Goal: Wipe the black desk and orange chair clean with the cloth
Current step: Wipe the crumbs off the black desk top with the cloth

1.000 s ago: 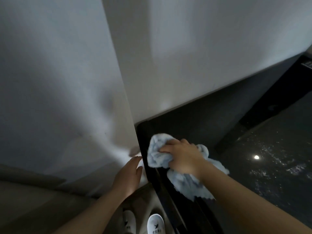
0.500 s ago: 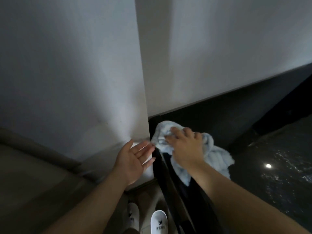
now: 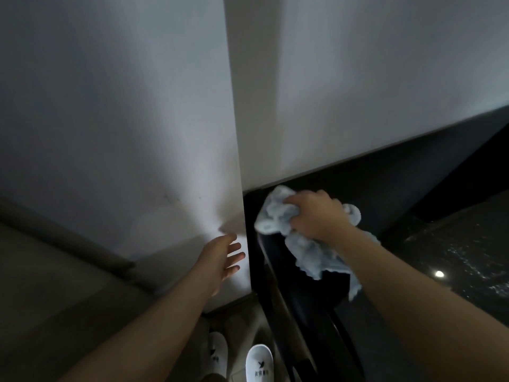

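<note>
Dim room, pale grey walls [image 3: 110,106] meeting at an outward corner [image 3: 234,133] near the middle. Brownish floor [image 3: 41,285] at near left, edged by a darker skirting strip [image 3: 68,244] along the left wall. Soft light patch low beside the corner.

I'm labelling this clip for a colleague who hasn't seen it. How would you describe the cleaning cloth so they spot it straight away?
Start at the white wall corner and follow it down to where the black desk begins. At that near-left corner of the desk, the right hand grips a crumpled cloth. It is pale blue and fluffy, the only light, soft thing on the dark glossy surface.
</note>
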A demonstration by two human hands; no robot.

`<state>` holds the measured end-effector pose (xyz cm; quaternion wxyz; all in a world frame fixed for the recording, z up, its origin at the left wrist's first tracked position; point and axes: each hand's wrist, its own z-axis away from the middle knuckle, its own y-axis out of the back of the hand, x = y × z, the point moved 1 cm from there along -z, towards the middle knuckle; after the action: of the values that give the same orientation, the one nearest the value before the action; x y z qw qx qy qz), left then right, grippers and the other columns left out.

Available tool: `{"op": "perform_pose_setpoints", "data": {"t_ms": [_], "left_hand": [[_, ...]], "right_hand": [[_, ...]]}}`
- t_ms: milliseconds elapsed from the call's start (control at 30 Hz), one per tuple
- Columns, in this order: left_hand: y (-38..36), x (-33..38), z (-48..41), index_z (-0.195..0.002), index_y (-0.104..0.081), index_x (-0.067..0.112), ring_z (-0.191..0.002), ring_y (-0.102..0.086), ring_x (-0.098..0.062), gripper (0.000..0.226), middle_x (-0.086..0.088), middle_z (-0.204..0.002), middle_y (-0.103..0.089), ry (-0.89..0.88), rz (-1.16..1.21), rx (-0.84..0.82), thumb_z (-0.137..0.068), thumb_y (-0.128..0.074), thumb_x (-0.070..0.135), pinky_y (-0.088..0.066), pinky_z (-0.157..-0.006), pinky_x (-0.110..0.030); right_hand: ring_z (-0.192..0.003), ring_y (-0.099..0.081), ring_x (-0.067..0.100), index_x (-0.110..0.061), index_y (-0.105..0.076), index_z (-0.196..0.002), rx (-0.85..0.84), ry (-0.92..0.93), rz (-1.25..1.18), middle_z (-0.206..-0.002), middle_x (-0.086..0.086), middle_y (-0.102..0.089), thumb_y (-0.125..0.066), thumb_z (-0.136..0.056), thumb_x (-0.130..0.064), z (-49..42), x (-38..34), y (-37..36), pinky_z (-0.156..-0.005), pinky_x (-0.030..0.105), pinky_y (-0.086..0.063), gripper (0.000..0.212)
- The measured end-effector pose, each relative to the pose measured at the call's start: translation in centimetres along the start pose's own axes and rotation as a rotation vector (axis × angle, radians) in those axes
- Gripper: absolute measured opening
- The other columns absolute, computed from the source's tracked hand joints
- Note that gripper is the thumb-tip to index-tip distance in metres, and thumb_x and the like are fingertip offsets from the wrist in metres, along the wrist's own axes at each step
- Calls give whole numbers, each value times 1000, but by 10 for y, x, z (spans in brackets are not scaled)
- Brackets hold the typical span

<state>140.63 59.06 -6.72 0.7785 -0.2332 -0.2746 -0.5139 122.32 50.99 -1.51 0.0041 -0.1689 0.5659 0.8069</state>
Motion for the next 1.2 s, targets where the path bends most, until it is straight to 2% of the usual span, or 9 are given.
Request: {"op": "perform_pose_setpoints", "data": {"t_ms": [133, 267, 400, 533, 600, 767, 867, 1000, 1200], "left_hand": [[-22, 2, 0, -106, -57, 19, -91, -63, -17, 15, -1, -102, -62, -93, -131, -15, -95, -47, 24, -46, -67, -28], [-39, 0, -4, -109, -61, 20, -95, -60, -20, 21, -3, -103, -64, -394, -409, 53, -94, -47, 15, -51, -83, -36], [-59, -8, -1, -111, -59, 29, -84, -53, -1, 21, 14, -97, -57, -619, -621, 55, -95, -48, 20, -38, -67, -14], [-77, -14, 0, -107, -56, 32, -84, -51, -1, 17, 14, -97, -57, -739, -812, -1, -94, -49, 24, -35, -64, -12], [-80, -13, -2, -113, -56, 31, -96, -55, -8, 21, 11, -107, -58, -777, -902, -6, -94, -50, 24, -39, -72, -14], [-86, -8, -11, -137, -43, 29, -136, -33, -13, 41, 8, -143, -42, -832, -1117, -72, -96, -47, 26, -31, -104, -26], [-94, 0, -18, -142, -36, 26, -142, -21, -15, 47, 4, -148, -37, -890, -1194, -118, -96, -45, 24, -26, -112, -32], [-100, 14, -36, -141, -38, 19, -144, -16, -22, 46, 0, -149, -35, -939, -1450, -47, -96, -41, 24, -21, -115, -35], [-105, 39, -54, -148, -22, 25, -146, -2, -24, 53, -2, -158, -12, -877, -1529, 4, -98, -37, 34, -11, -117, -38]], "right_hand": [[-120, -37, 28, -42, -36, -133, 136, 4, 77, -142, -10, -34, -52, -86, -37, 34, -5, -45, -94, 46, -35, 50], [-114, -43, 25, -41, -45, -127, 172, 51, -82, -134, -11, -43, -53, -82, -39, 77, 21, -74, -83, 39, -39, 45], [-125, -37, 27, -37, -38, -138, 348, -262, -100, -147, -7, -32, -58, -83, -38, 88, 43, -65, -92, 42, -38, 58], [-137, -20, 30, -45, -19, -141, 245, -166, 1, -157, -6, -10, -52, -84, -47, 76, 22, -72, -98, 49, -32, 66], [-137, -20, 29, -46, -16, -143, 240, -209, 38, -157, -7, -9, -51, -83, -48, 80, 44, -72, -99, 50, -33, 69], [-129, -30, 32, -39, -24, -143, 380, -704, -158, -155, -5, -17, -54, -86, -39, 104, 120, -47, -98, 50, -34, 65], [-122, -36, 35, -32, -32, -141, 594, -646, -272, -152, -1, -25, -59, -84, -35, 81, 92, -36, -92, 48, -37, 63], [-139, -18, 29, -40, -17, -145, 297, -218, -72, -158, -4, -9, -51, -88, -42, 42, 40, -58, -105, 49, -26, 67], [-130, -32, 31, -38, -15, -145, 356, -614, -63, -154, -2, -19, -50, -88, -42, 33, 118, -30, -100, 47, -32, 67]]}}
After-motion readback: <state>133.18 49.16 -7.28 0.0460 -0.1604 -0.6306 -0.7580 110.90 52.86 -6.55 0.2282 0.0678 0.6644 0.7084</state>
